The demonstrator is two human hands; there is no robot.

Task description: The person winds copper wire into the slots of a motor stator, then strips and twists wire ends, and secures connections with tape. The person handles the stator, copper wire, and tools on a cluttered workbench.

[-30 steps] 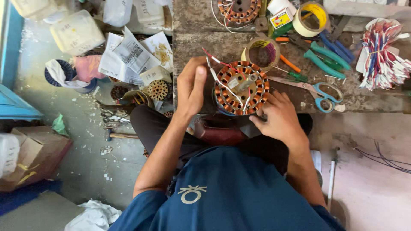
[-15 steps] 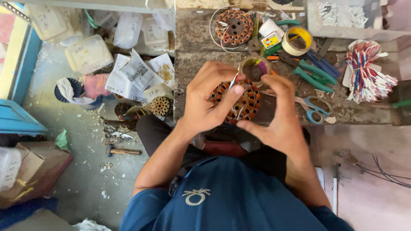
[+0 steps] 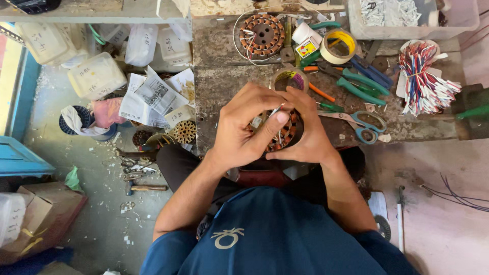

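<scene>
Fingers of both hands are curled in tight around the copper-wound stator, and the left thumb is pressed flat across its face. The left hand cups the near rim while the right hand wraps the far side, fingertips meeting over the top, where a thin white strip pokes out between them. Whether those tips pinch that strip or only pin it down, I cannot tell. The stator sits at the front edge of the worn bench, right above the person's lap. To do this well, I'd say keep the thumb steady on the windings and work the small piece with fingertips only, no twisting the coil. Just beyond lie the tape roll, blue-handled scissors, green pliers and a second stator.
</scene>
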